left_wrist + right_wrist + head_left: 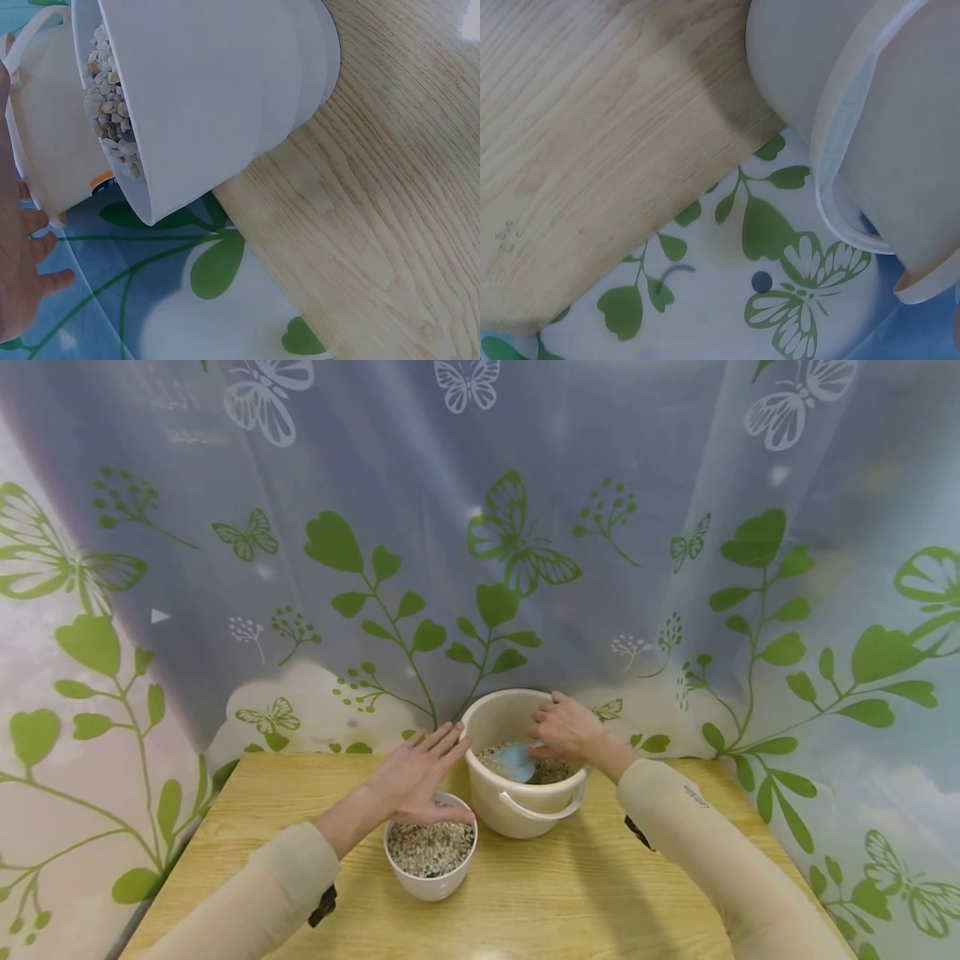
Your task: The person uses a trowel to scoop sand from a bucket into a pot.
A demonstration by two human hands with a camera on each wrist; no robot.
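Note:
A cream bucket (517, 814) with a white handle stands at the back of the table, gravel (551, 772) inside it. My right hand (572, 727) reaches in over the bucket's right side and grips a light blue scoop (516, 762), its blade down at the gravel; the scoop's grip is hidden by my fingers. In front and to the left is a white pot (429, 887) filled with pale and dark small stones (431, 847). My left hand (420, 772) spreads with straight fingers above the pot's back rim, fingertips right at the bucket's rim.
The wood-grain table (540, 902) ends close behind the bucket. A curtain (420, 468) printed with butterflies and leaves hangs behind and along both sides. In the right wrist view, the bucket (795, 60) stands near the table edge.

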